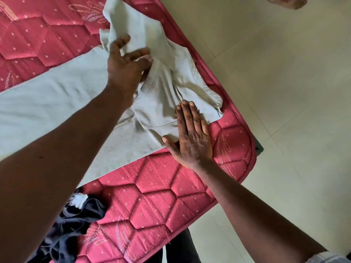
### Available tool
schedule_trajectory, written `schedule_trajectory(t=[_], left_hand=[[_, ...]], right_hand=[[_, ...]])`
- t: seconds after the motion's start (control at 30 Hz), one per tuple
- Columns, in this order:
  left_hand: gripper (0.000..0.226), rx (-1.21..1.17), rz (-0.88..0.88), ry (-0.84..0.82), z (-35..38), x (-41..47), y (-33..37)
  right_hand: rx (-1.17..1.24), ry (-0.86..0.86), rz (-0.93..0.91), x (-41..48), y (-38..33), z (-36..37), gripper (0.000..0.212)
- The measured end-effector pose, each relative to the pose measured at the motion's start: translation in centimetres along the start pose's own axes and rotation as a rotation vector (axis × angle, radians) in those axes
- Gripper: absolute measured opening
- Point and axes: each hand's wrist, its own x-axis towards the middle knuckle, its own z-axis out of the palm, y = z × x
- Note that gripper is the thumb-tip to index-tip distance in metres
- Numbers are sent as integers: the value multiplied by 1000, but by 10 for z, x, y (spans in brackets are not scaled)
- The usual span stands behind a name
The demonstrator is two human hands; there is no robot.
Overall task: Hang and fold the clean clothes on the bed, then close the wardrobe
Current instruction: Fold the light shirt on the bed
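Our right hand [191,133] presses flat on the shirt [57,103]; our left hand [127,67], fingers spread, touches its far sleeve [133,21].

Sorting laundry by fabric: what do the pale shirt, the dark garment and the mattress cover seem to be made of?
Pale shirt: seems a matte cotton knit, perhaps piqué; fine grainy texture, soft creases. Dark garment: smoother, slightly glossy cloth, perhaps synthetic; its folds catch light. Mattress cover: red quilted woven fabric, faint sheen, stitched hexagons.
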Motion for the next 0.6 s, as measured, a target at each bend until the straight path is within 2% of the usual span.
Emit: schedule_trajectory(t=[0.1,0.23,0.27,0.33,0.43,0.53,0.6], left_hand=[[49,388,174,-51,-23,5,0],[45,728,4,-108,-46,-6,-13],[38,757,-13,-140,-50,-10,-18],[17,668,-58,-196,-60,-15,-27],[20,543,-121,-237,-68,-20,-28],[41,804,-71,-270,-70,-21,-32],[36,966,-19,-230,-72,-21,-35]], right_hand=[[75,27,18,2,-3,-5,93],[261,171,185,34,-18,-28,67],[336,203,242,50,-19,-34,61],[490,150,352,83,-15,-39,51],[591,10,358,118,-1,-41,33],[646,20,342,122,9,-35,21],[881,84,405,119,14,-30,21]])
